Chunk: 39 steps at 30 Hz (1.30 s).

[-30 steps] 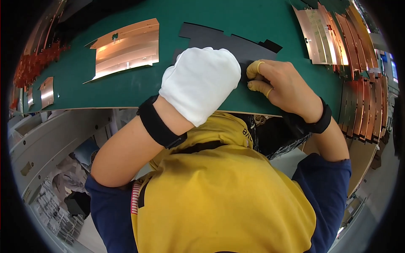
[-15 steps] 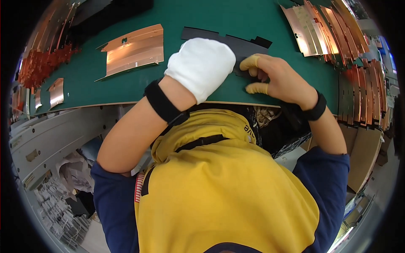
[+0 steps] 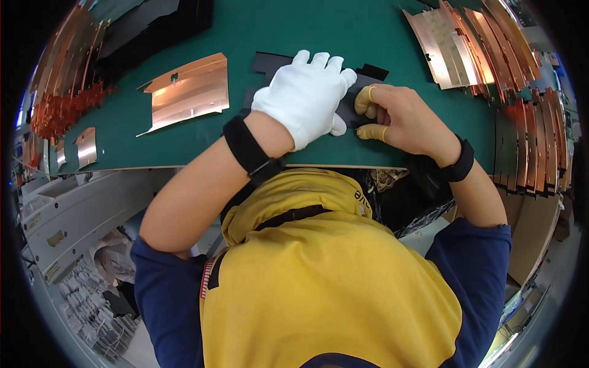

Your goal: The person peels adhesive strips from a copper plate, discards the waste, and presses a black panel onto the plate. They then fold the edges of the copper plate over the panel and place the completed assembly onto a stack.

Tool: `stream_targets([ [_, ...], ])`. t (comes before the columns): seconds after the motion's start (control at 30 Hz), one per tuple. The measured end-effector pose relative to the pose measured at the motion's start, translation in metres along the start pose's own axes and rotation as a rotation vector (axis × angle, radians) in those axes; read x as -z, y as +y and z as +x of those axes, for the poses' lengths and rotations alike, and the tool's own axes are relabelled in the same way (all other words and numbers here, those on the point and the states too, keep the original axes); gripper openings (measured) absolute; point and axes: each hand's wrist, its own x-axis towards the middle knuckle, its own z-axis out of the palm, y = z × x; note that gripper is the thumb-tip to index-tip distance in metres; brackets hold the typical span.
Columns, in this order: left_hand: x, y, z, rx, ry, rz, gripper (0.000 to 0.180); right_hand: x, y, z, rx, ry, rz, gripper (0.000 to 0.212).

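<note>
A thin dark grey sheet with a notched outline (image 3: pixel 270 62) lies flat on the green table, partly hidden under my hands. My left hand (image 3: pixel 305 101), in a white glove, rests palm down across it with the fingers spread. At the sheet's right side is my right hand (image 3: pixel 410 119), bare except for yellow finger cots on the thumb and fingers. Its fingers are bent, and a gap shows between the index finger and thumb, whose tips are at the sheet. Left of my hands lies a bent copper-coloured metal sheet (image 3: pixel 190 92).
Copper-coloured sheets (image 3: pixel 450 52) stand in rows at the far right, with another row (image 3: pixel 532 144) below them. At the far left are more copper sheets (image 3: pixel 69 52) and a black sheet pile (image 3: pixel 153 30). A small copper piece (image 3: pixel 87 148) lies near the table's front edge.
My left hand has gone from closed to flat, its fingers now spread over the dark sheet. My right hand stays at the sheet's right side. The whole view has shifted slightly.
</note>
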Motion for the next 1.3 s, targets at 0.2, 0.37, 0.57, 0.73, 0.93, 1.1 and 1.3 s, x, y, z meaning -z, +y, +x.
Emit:
stream_targets([
  [0.2, 0.011, 0.014, 0.006, 0.137, -0.132, 0.011, 0.081, 0.003, 0.0, 0.012, -0.17, -0.099, 0.079, 0.035],
  [0.37, 0.019, 0.017, 0.006, 0.188, -0.192, 0.035, 0.088, 0.002, 0.0, 0.012, -0.184, -0.137, 0.097, 0.036],
  [0.57, 0.003, -0.004, -0.011, 0.033, -0.029, 0.048, 0.086, 0.001, 0.006, -0.013, -0.033, -0.007, 0.143, 0.044],
  [0.73, 0.005, -0.034, -0.042, 0.045, 0.03, 0.159, 0.099, 0.003, 0.001, -0.024, -0.079, 0.013, 0.036, 0.05],
  [0.93, 0.017, -0.047, -0.046, 0.175, -0.096, 0.065, 0.101, -0.003, -0.021, -0.02, 0.042, 0.064, -0.283, 0.045],
  [1.1, 0.021, -0.037, -0.047, 0.138, -0.089, 0.038, 0.104, -0.029, -0.036, 0.016, 0.196, 0.085, -0.258, 0.038],
  [1.3, 0.011, -0.038, -0.051, 0.241, 0.024, -0.039, 0.108, -0.019, -0.03, 0.043, 0.139, -0.135, -0.128, 0.035],
])
